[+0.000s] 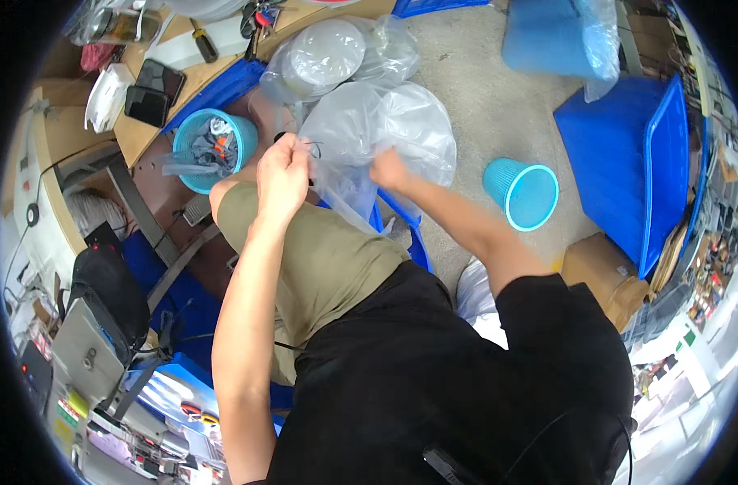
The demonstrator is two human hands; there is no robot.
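Observation:
My left hand is closed at the gathered edge of a clear plastic bag, with a thin dark strand at its fingertips and a dark object partly hidden behind it. My right hand is also closed on the bag, farther to the right; its fingertips are somewhat blurred. Just past both hands lie large, round, see-through bundles of plastic, and similar ones sit behind them. Under the bag a blue plastic bin shows in part, beside my bent leg.
A cyan basket of scraps stands left; another cyan bin stands right on the concrete floor. A big blue crate and cardboard box are at right. A desk holds phones and a screwdriver.

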